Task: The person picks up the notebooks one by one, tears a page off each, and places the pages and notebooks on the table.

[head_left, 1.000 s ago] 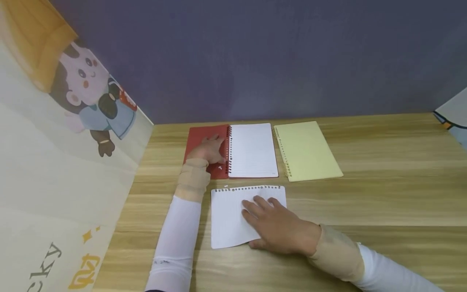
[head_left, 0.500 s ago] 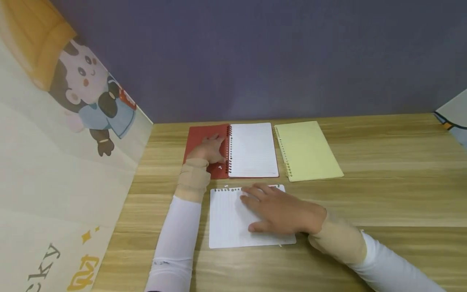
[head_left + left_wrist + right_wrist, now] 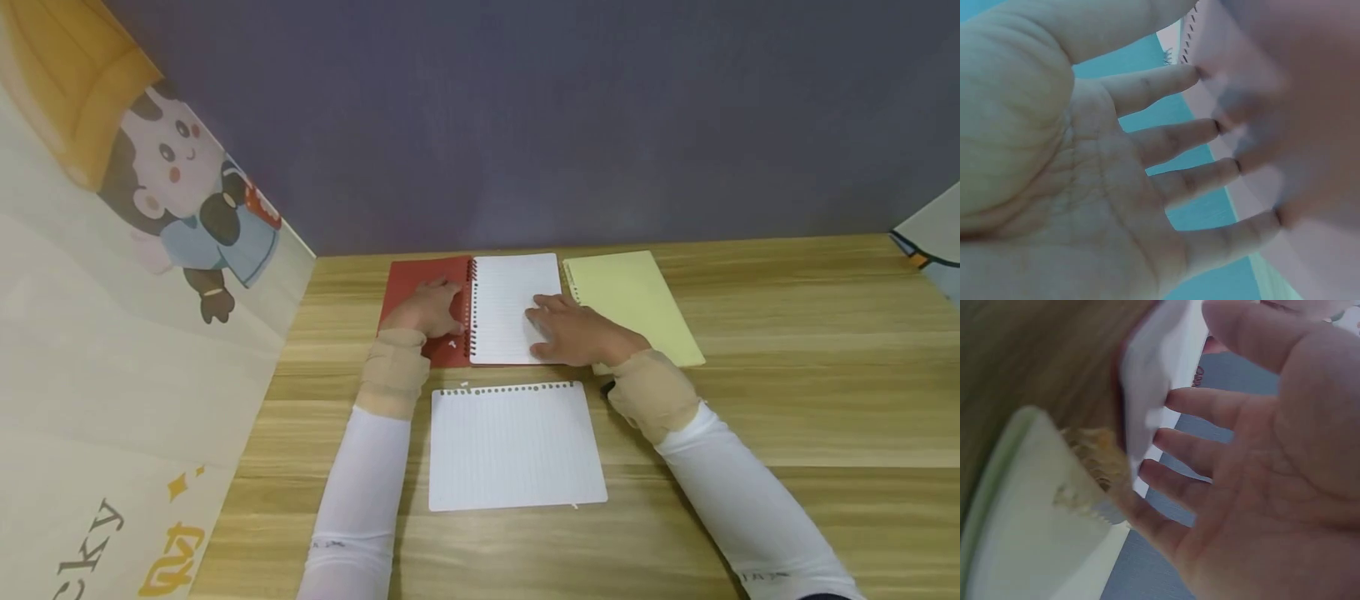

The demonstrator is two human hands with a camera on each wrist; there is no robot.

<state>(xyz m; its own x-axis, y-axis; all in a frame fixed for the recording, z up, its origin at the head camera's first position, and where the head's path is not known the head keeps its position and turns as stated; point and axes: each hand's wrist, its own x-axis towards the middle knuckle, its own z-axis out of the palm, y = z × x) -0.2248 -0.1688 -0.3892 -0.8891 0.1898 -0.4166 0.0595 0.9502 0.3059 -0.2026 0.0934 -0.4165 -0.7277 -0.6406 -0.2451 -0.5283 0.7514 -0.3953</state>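
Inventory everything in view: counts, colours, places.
open notebook: 1, red and white, far side
second notebook: 1, yellow, right
loose sheet: 1, white, near side
paper scraps: 3, white, on cover, by sheet
table: 1, brown, below
back wall: 1, dark, behind
side walls: 2, pale, both sides
dark item: 1, black, right wrist
sleeves: 2, white, forearms
wrist wraps: 2, beige, wrists
left hand: 1, bare, red cover
right hand: 1, bare, page's right edge

Tabletop (image 3: 810, 400): wood-look, with streaked grain, its far edge running along the back wall.
Back wall (image 3: 562, 125): plain, dark blue-grey.
Left wall (image 3: 90, 367): pale, printed.
Cartoon figure (image 3: 176, 167): yellow-orange hat, blue clothing, on the left wall.
Lettering (image 3: 92, 543): grey "cky", below the figure, near a yellow-orange sparkle (image 3: 177, 486).
Right wall (image 3: 941, 221): pale, cut off, with a partial black-outlined print.
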